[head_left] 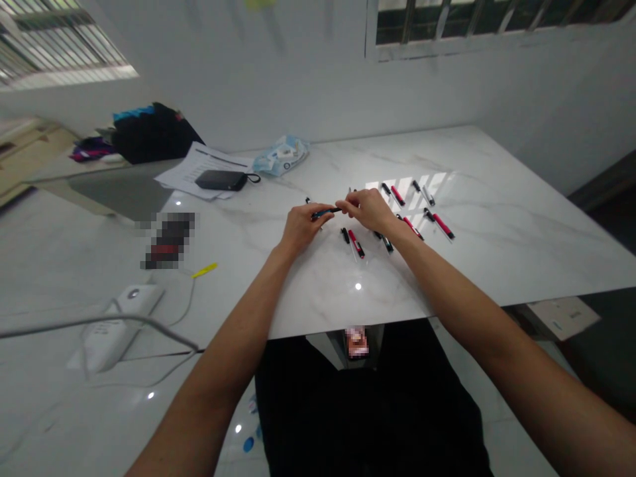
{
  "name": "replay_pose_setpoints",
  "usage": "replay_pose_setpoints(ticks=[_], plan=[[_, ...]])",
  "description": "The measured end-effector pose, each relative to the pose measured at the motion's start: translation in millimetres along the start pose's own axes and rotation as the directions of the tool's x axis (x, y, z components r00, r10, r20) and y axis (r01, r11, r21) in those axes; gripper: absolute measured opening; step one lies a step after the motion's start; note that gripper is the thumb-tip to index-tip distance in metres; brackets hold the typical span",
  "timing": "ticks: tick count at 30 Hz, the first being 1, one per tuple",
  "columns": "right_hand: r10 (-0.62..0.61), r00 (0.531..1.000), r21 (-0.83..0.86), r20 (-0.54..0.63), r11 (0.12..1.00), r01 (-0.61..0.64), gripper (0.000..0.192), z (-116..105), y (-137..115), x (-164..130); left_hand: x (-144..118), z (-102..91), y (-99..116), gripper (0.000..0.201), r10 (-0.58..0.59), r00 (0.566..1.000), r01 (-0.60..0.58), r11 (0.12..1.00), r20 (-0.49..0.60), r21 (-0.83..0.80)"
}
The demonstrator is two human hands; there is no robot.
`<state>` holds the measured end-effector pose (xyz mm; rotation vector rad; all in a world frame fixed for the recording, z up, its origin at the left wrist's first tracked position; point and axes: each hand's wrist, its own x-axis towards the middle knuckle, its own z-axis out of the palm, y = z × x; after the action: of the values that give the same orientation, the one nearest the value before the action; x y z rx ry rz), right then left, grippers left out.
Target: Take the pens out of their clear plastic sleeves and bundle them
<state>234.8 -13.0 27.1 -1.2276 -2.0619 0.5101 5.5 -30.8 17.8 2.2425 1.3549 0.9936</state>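
My left hand (299, 227) is closed round a slim dark pen (324, 213) with a bluish barrel, held just above the white marbled table. My right hand (368, 208) pinches the pen's right end between thumb and fingers. Nearest in front of the hands lie a black cap (344, 235) and a red-and-black pen barrel (356, 244). Under my right wrist are a dark pen (386, 242) and a red pen (412, 227), both partly hidden. Farther right rest another red barrel (444, 226), a red piece (397, 195) and a clear-looking pen part (428, 195).
At the back left, a black pouch-like case (221, 179) with a loop lies on printed papers (183, 173), beside a pale blue soft pack (281, 156). A white power strip (126, 324), a grey cable (163, 328) and a yellow tag (205, 270) are on the left.
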Motion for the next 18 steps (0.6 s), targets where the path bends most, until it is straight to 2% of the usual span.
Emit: replay_pose_setpoints(ticks=[3, 8, 10, 12, 15, 18], plan=[[0.005, 1.0, 0.013, -0.004, 1.0, -0.005, 0.053, -1, 0, 0, 0, -0.4, 1, 0.031, -0.006, 1.0, 0.006, 1.0, -0.003, -0.007], [-0.064, 0.998, 0.121, -0.015, 0.99, 0.065, 0.012, -3, -3, -3, 1, -3.2, 0, 0.028, -0.023, 0.999, 0.023, 1.0, -0.026, -0.008], [-0.071, 0.997, 0.139, -0.028, 0.988, 0.074, 0.009, -3, -4, -3, 1, -5.1, 0, 0.028, -0.028, 0.998, 0.027, 1.0, -0.062, -0.012], [-0.071, 0.995, 0.138, -0.064, 0.987, 0.079, 0.008, -2, -5, -3, 2, -7.2, 0, 0.036, -0.047, 0.99, 0.043, 0.999, -0.13, -0.031], [-0.076, 0.992, 0.144, -0.102, 0.985, 0.09, 0.008, -2, -6, -2, 6, -10.4, -3, 0.056, -0.156, 0.96, 0.12, 0.98, -0.234, -0.16], [-0.09, 0.991, 0.149, -0.098, 0.983, 0.104, 0.009, -4, -8, -2, 11, -14.5, -9, 0.068, -0.32, 0.913, 0.204, 0.896, -0.254, -0.395]])
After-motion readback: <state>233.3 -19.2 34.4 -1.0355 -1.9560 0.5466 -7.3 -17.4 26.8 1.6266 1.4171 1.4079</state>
